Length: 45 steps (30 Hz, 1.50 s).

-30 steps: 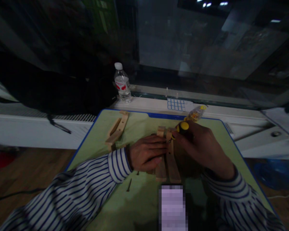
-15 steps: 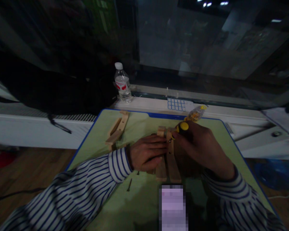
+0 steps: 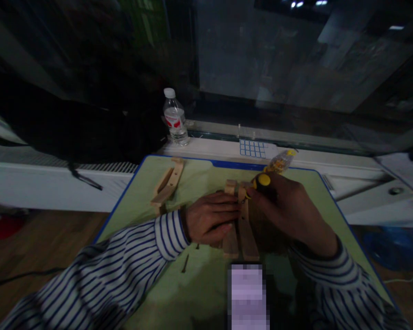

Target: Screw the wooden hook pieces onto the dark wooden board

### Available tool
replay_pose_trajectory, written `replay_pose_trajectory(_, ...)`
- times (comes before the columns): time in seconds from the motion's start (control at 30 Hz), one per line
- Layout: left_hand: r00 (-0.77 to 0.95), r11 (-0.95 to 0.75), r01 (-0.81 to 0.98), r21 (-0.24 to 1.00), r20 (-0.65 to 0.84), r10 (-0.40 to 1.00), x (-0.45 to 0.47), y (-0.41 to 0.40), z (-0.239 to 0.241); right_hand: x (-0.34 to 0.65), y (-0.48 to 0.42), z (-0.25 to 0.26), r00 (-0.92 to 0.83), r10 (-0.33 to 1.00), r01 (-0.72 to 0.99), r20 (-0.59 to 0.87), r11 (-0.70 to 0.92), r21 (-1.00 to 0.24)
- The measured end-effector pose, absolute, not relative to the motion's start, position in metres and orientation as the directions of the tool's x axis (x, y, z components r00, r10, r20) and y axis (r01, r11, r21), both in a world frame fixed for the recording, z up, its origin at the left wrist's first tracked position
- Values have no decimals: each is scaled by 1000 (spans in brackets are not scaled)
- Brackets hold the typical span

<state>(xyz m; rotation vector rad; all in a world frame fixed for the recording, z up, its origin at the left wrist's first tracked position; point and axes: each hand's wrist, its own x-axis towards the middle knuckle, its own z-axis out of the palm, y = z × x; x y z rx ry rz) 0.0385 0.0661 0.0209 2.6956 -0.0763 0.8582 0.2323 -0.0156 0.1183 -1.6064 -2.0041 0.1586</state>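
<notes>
Two wooden pieces (image 3: pixel 249 243) lie side by side near the middle of the board, with dark holes along the right one. My left hand (image 3: pixel 209 217) reaches across them from the left, its fingers close together and holding the wood. A screwdriver (image 3: pixel 263 181) with a yellow and black handle is gripped in my right hand (image 3: pixel 296 208). Its tip end meets the right piece near a hole; the exact contact is too dark to make out. Left of my hand sits another wooden assembly (image 3: pixel 175 179). A long screw (image 3: pixel 185 263) lies nearer me, by a smaller one (image 3: pixel 197 246).
Everything rests on a pale green tabletop (image 3: pixel 158 298) with a blue edge. A lit phone (image 3: pixel 247 293) lies at the front. On the sill behind stand a water bottle (image 3: pixel 175 121) and a clear bag with yellow contents (image 3: pixel 281 162). A black bag (image 3: pixel 124 133) is at left.
Almost nothing differs. Both hands stay in place on the wood and the screwdriver, with only a very slight shift of the view.
</notes>
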Motion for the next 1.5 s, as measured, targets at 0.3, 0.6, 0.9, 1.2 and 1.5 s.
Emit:
replay_pose_trajectory(0.3,820,-949,-150,278,571,37,39,66,22,232,-17,119,-147,927,860,345,292,-419)
replay_pose_trajectory(0.6,819,-951,-151,270,572,32,39,66,20,232,-18,119,-164,915,854,369,319,-412)
replay_pose_trajectory(0.9,841,-952,-138,274,539,34,38,66,22,233,-18,121,-199,908,859,368,343,-381)
replay_pose_trajectory(1.2,830,-953,-135,271,557,41,39,65,23,234,-22,125,-188,926,868,327,312,-387)
replay_pose_trajectory(1.5,829,-951,-139,274,558,40,39,65,23,237,-23,130,-194,933,889,303,298,-347)
